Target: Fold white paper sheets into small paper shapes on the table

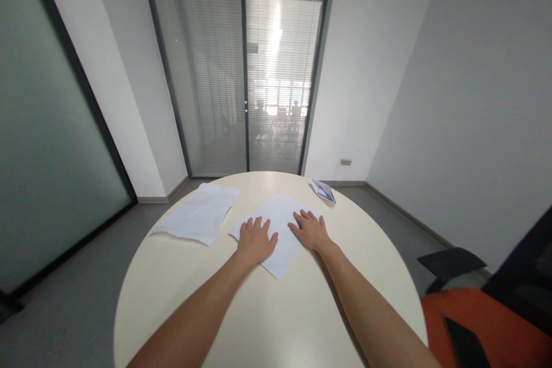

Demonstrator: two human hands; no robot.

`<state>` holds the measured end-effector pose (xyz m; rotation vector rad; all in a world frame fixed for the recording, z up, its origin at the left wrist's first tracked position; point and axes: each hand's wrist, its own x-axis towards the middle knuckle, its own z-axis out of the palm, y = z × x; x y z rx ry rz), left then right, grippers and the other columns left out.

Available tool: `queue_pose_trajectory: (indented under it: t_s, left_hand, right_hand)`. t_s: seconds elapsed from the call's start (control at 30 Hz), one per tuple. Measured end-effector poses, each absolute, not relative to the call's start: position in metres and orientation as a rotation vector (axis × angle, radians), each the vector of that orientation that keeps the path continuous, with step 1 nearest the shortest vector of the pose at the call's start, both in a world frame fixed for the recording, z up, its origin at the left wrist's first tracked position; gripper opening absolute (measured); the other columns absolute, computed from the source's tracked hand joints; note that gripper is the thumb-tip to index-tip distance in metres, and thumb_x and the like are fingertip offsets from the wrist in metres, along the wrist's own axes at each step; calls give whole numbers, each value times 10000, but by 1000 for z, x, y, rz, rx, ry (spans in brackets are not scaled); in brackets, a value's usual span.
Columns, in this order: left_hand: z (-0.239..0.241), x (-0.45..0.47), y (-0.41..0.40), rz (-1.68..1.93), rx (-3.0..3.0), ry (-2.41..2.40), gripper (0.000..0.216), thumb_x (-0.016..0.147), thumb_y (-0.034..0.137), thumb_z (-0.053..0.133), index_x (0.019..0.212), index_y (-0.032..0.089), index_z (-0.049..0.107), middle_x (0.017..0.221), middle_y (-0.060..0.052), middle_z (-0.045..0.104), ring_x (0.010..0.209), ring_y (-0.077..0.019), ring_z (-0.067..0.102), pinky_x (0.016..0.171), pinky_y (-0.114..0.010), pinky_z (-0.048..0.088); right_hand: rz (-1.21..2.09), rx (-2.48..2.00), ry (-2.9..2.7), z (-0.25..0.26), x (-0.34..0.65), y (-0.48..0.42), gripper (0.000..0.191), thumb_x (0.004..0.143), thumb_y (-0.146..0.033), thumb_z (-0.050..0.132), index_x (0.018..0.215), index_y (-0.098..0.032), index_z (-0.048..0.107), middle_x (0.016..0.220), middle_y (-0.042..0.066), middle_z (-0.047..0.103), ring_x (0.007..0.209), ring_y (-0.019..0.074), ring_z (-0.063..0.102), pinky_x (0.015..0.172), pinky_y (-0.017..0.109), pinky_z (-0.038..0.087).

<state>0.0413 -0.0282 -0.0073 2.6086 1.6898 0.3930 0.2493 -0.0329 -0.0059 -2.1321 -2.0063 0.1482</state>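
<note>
A white sheet of paper [280, 215] lies flat near the middle of a round cream table [267, 322]. My left hand [256, 238] rests palm down on the sheet's left part, fingers spread. My right hand [311, 230] lies flat on its right part, fingers stretched out. Neither hand holds anything.
A second white sheet or small stack [198, 213] lies to the left on the table. A small folded paper shape [324, 190] sits at the far right edge. An orange and black chair [487, 322] stands at the right. Glass doors with blinds [244, 80] are behind the table.
</note>
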Motion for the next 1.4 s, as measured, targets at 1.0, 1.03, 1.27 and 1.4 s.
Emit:
queue_pose_trajectory:
  t_s: [1.0, 1.03, 1.27, 1.4]
  left_hand:
    - [-5, 19, -9, 292, 2679, 1476, 563, 991, 467, 345, 1473, 194, 443, 1584, -118, 381, 1470, -285, 325, 1198, -520, 235]
    - [-5, 19, -9, 301, 2685, 1475, 561, 990, 465, 349, 1467, 188, 453, 1577, -121, 393, 1464, -286, 337, 1197, -519, 239]
    - [-8, 18, -6, 351, 2701, 1465, 518, 983, 459, 375, 1432, 230, 494, 1550, -96, 441, 1439, -273, 380, 1198, -517, 250]
    - [-8, 17, -4, 340, 2692, 1467, 521, 980, 463, 376, 1438, 240, 487, 1556, -85, 434, 1440, -267, 377, 1196, -522, 256]
  right_hand:
    - [324, -1722, -2250, -1, 253, -38, 606, 950, -606, 468, 1453, -270, 511, 1586, 113, 379, 1479, 317, 296, 1175, 619, 148]
    - [332, -1719, -2251, -1, 254, -38, 603, 950, -605, 472, 1453, -275, 510, 1587, 111, 376, 1481, 319, 293, 1172, 624, 152]
    - [373, -1687, -2283, 1, 265, -34, 541, 947, -574, 504, 1397, -284, 581, 1541, 100, 453, 1446, 295, 374, 1180, 542, 236]
    - [457, -1580, -2279, 5, 275, -35, 499, 941, -524, 523, 1323, -231, 655, 1461, 88, 550, 1408, 256, 441, 1168, 406, 329]
